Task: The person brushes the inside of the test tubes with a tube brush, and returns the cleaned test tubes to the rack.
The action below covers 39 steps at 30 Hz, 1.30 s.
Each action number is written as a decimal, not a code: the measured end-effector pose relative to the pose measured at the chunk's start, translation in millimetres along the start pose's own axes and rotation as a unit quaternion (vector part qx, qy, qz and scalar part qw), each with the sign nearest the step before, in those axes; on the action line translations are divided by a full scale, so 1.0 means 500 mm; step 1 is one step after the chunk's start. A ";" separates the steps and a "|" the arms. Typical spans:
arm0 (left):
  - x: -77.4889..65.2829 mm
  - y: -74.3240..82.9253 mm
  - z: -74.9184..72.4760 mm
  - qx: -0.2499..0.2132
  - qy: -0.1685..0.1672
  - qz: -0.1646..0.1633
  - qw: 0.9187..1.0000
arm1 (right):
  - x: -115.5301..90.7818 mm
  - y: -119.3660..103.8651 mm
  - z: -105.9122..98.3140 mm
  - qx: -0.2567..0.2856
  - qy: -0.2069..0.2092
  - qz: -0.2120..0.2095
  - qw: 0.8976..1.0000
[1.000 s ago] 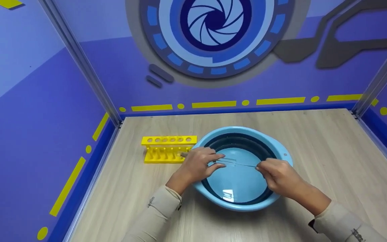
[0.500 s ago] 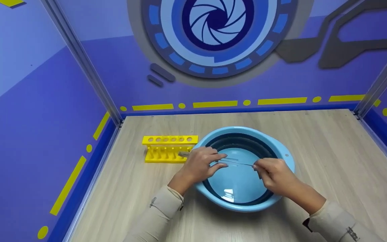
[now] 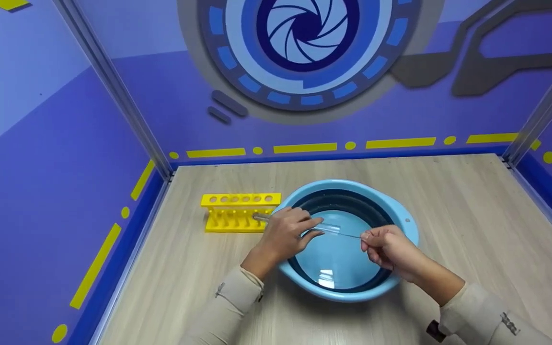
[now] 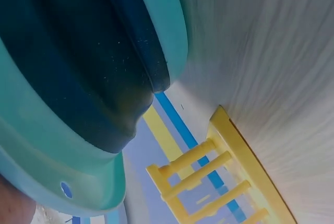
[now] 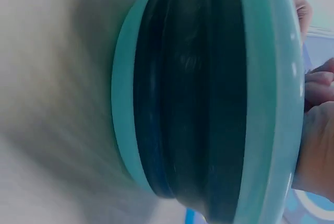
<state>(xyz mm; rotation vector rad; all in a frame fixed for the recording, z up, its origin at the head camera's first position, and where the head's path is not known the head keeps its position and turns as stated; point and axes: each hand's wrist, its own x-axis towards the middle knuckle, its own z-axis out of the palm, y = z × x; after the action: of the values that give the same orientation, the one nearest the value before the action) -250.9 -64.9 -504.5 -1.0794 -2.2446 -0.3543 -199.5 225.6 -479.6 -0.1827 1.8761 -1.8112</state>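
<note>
My left hand (image 3: 283, 232) holds a clear glass test tube (image 3: 329, 228) almost level above a light blue basin (image 3: 345, 294). The tube's open end points right. Grey bristles (image 3: 260, 217) show at the tube's left end, past the hand, where they appear to be inside the glass. From the open end runs the thin wire (image 3: 351, 235) of a test tube brush, and my right hand (image 3: 391, 247) pinches it between thumb and fingers. The left palm hides the tube's middle. In the right wrist view, the right hand (image 5: 319, 130) shows beyond the basin's rim.
A yellow test tube rack (image 3: 241, 199) stands left of the basin, close behind the left hand; it also appears in the left wrist view. The basin has dark folding walls and a light reflection inside. Blue printed panels enclose the wooden tabletop (image 3: 175, 268).
My right hand has shifted slightly left along with the wire and turned, so its thumb side shows more. The grey bristled end sticks out slightly further left of the left hand.
</note>
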 end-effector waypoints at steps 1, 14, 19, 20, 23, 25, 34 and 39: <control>0.001 0.000 -0.002 0.000 0.001 0.002 1.000 | 0.000 -0.001 0.001 0.006 0.001 0.005 1.000; 0.020 -0.017 -0.051 -0.123 -0.151 -0.048 0.980 | 0.030 0.031 0.002 -0.548 0.185 -0.581 0.573; 0.032 -0.021 -0.070 -0.172 -0.207 -0.087 0.959 | 0.048 0.030 -0.017 -0.566 0.162 -0.654 0.475; 0.033 -0.020 -0.071 -0.170 -0.210 -0.088 0.959 | 0.047 0.030 -0.018 -0.554 0.154 -0.646 0.503; 0.033 -0.018 -0.065 -0.142 -0.185 -0.076 0.969 | 0.037 0.033 -0.012 -0.477 0.120 -0.560 0.667; 0.031 -0.017 -0.057 -0.106 -0.148 -0.057 0.982 | 0.027 0.031 -0.005 -0.381 0.091 -0.458 0.798; 0.023 -0.015 -0.036 -0.025 -0.017 -0.020 0.999 | 0.015 -0.003 0.004 0.059 -0.036 -0.032 0.997; 0.021 -0.016 -0.038 -0.029 -0.038 -0.010 0.999 | 0.011 0.005 0.016 -0.094 0.044 -0.131 0.986</control>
<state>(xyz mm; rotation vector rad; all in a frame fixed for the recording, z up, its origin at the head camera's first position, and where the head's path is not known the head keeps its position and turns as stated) -254.1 -72.6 -482.8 -1.1169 -2.3260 -0.3952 -200.0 216.2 -483.1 -0.4416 2.1725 -1.8325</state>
